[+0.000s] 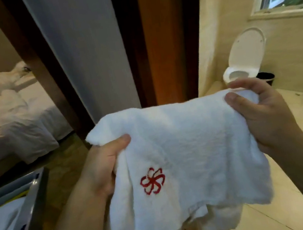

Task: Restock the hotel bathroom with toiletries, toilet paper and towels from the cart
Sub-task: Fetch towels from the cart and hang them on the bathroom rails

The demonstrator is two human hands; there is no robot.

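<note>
Head: towel (192, 148); cart (36, 202), perhaps with linen (3, 216)

Single head-worn view, angled forward-down, close over towel (194, 158), facing door frame (164, 42) ahead.

We log the towel (194, 158) as white terry cloth, matt and nubby; its logo (152, 181) is red stitched thread. Door frame (164, 42): dark wood, low sheen. Toilet (245, 57): smooth, glossy white. Floor (283, 213): pale polished tile. Bedding (16, 113): matt crumpled cloth. Cart (35, 204): smooth grey, material unclear to us.
</note>
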